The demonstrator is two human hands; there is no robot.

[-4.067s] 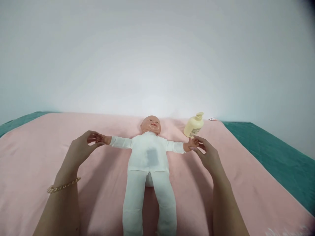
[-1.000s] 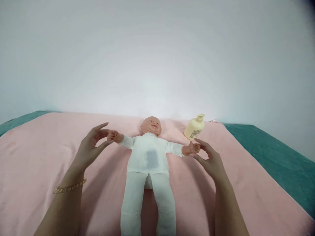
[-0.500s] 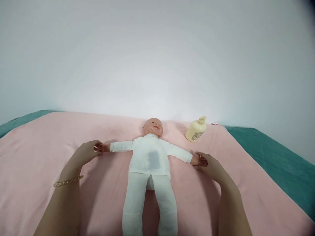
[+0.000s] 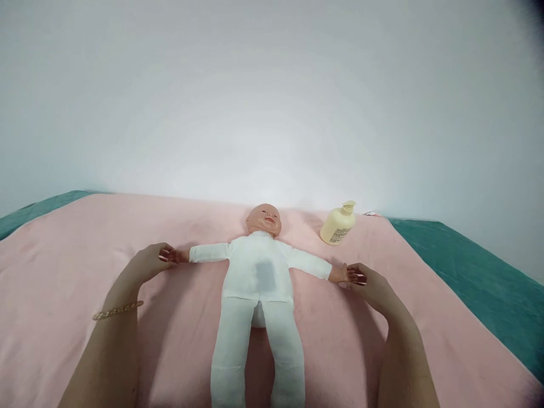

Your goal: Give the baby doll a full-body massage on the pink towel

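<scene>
A baby doll [image 4: 244, 277] in a white cloth suit lies on its back, arms stretched out to both sides. A grey square patch marks its belly. At the left, my left hand [image 4: 148, 263] pinches the doll's small hand [image 4: 177, 256] between thumb and fingers. On the other side, my right hand [image 4: 374, 286] grips the tips of the doll's other hand [image 4: 340, 273] in the same way. The lower ends of the doll's legs run out of view at the bottom.
A pale yellow pump bottle [image 4: 338, 226] stands to the right of the doll's head. Beneath everything lies a pink cloth [image 4: 76, 272] over a green surface [image 4: 471, 266]. A white wall [image 4: 272, 102] rises behind the far edge.
My right hand has shifted slightly right and outward, from the doll's wrist to its fingertips. My left hand has stayed almost where it was, still on the doll's other hand.
</scene>
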